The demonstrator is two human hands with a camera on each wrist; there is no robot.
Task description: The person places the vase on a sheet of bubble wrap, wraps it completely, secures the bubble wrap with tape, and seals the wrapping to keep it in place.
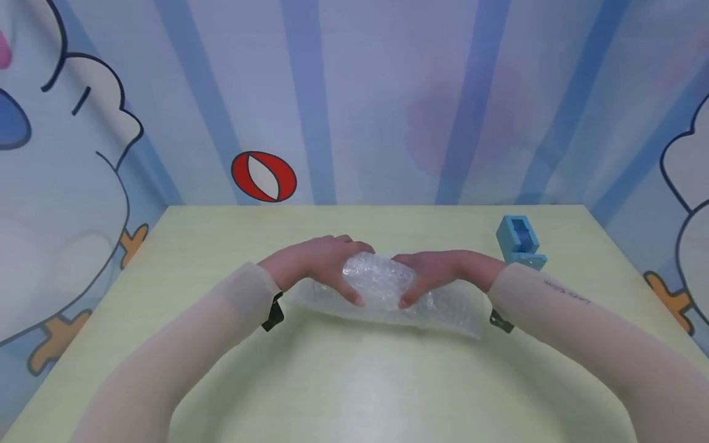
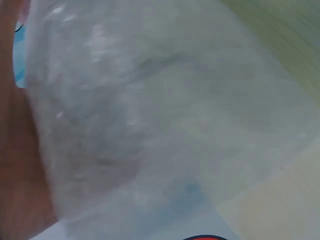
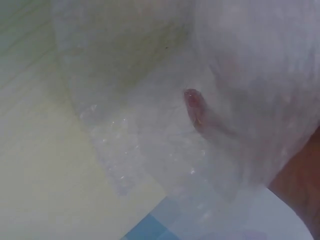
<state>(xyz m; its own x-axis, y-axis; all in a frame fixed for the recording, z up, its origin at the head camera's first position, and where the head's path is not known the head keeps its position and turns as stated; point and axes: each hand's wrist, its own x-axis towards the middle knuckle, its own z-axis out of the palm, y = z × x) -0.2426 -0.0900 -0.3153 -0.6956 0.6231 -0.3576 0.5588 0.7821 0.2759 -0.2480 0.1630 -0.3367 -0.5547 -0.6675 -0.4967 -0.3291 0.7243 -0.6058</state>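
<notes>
While both palms sit on the bubble wrap bundle [image 1: 379, 280], we note the L hand [image 1: 316, 261] curls fingers + thumb round its left end and the R hand [image 1: 443, 271] grips the right end likewise. Bundle lies on the table [image 1: 354, 381], left of and nearer us than the blue tape dispenser [image 1: 519, 241], well apart from it. Loose wrap sheet [image 1: 448, 314] trails under the R wrist. Wrist views: wrap only, blurred.

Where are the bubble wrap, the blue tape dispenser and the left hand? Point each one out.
bubble wrap [image 1: 382, 284]: head view, on the rolled middle between the hands.
blue tape dispenser [image 1: 519, 242]: head view, on its body at the table's right rear.
left hand [image 1: 318, 261]: head view, on the back of the hand.
</notes>
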